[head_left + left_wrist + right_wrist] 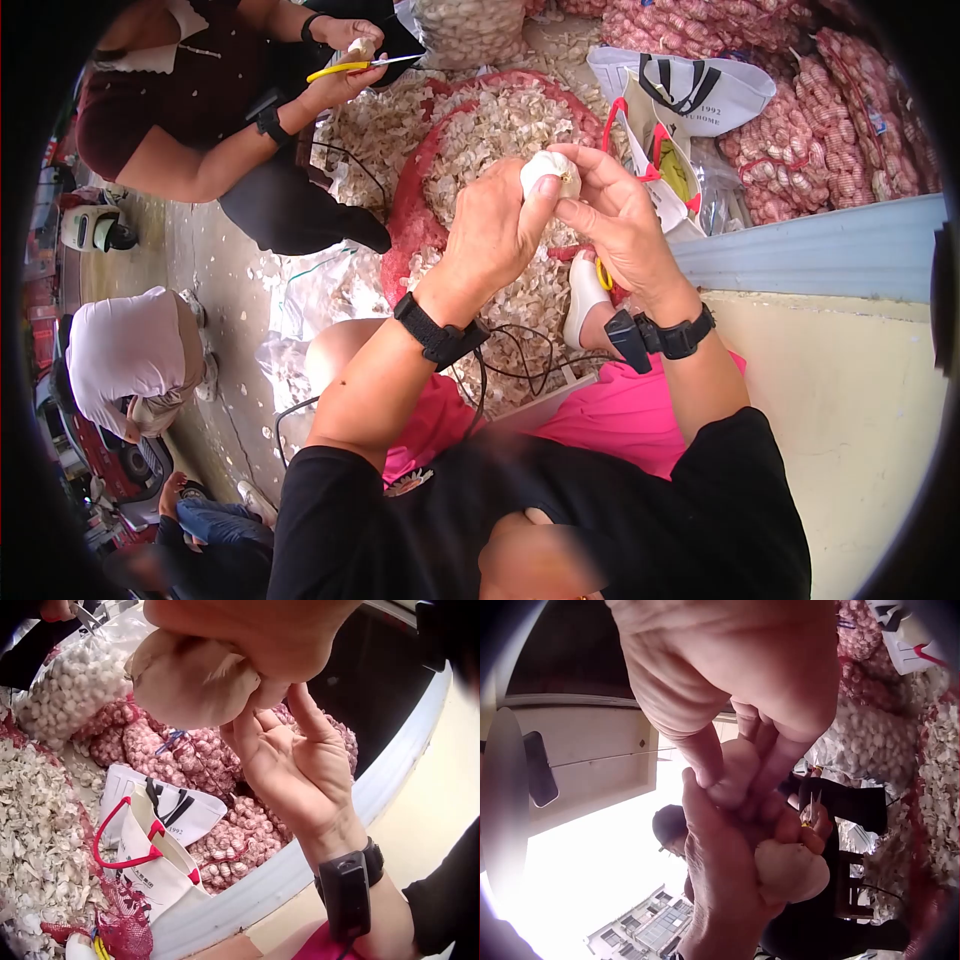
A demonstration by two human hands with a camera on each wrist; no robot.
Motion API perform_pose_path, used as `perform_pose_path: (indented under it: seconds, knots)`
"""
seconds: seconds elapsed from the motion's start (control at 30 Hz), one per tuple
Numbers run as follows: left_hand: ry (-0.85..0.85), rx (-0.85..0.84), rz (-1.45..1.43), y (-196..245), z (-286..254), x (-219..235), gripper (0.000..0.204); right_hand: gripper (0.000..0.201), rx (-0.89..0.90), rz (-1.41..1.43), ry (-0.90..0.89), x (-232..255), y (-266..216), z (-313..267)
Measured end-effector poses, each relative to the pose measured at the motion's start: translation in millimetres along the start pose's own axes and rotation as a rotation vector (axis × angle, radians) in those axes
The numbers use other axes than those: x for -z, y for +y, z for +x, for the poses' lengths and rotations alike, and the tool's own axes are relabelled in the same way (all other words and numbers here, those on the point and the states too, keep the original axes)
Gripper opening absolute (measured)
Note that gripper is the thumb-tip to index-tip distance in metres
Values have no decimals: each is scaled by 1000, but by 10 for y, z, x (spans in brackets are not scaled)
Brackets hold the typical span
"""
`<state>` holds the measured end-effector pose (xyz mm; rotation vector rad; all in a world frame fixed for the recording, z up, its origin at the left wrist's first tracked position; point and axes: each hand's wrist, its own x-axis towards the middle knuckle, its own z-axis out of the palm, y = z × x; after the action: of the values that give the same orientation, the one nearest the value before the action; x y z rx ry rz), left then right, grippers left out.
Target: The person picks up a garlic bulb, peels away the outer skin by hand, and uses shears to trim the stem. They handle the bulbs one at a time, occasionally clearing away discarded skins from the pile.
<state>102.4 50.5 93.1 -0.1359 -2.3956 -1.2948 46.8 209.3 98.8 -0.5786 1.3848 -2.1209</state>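
Observation:
A white garlic bulb (553, 177) is between the two hands, in front of the chest. My left hand (500, 222) grips it, thumb across its near side. From the other side, the thumb and fingers of my right hand (622, 215) pinch at it. In the right wrist view, a pale garlic piece (739, 771) sits between the right fingertips, and a rounded white bulb (793, 871) shows beside the left fingers. The left wrist view has a large, blurred bulb (191, 681) under the left hand, with the right palm (292, 761) facing it.
Garlic skins (500, 150) fill a red mesh sack below the hands. Yellow scissor handles (603, 275) lie by a white shoe. A tote bag (690, 90) and netted garlic (800, 150) stand ahead right. Opposite, another person holds yellow-handled scissors (345, 69). A low wall (830, 250) runs right.

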Motion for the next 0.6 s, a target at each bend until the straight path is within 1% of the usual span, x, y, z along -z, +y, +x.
perform_pose_path:
  seconds: [0.17,0.2,0.23,0.27,0.3,0.33,0.37,0.43,0.47,0.5,0.53,0.57,0.6]
  knots:
    - [15,-39,26,-75,-3,-66,33,49,-44,2,12,38,17,-2]
    - [73,-58,54,-112,-2,-85,34,49,-43,1,11,33,15,-7]
    - [132,-77,83,-135,-8,-97,35,49,-76,93,6,25,14,-17]
    - [133,-79,84,-148,-14,-108,35,50,-109,184,1,16,13,-15]
    - [115,-41,92,-95,4,-100,35,50,-107,184,0,10,11,-10]
    - [95,-5,100,-37,30,-84,35,50,-106,292,-17,10,6,1]
    - [96,-8,98,37,44,-54,35,51,-106,397,-34,12,-5,9]
    - [18,365,-223,171,53,0,34,51,-121,403,-33,18,7,25]
    - [21,366,-223,142,49,-7,34,51,-138,415,-32,15,22,33]
    - [32,278,-107,79,38,-30,34,51,-140,415,-36,9,31,32]
    - [42,190,8,16,29,-58,34,50,-149,276,-24,4,36,22]
    - [42,191,7,-51,18,-94,34,49,-157,136,-10,4,36,11]
    - [71,115,96,-63,34,-106,32,49,-157,135,-7,9,29,4]
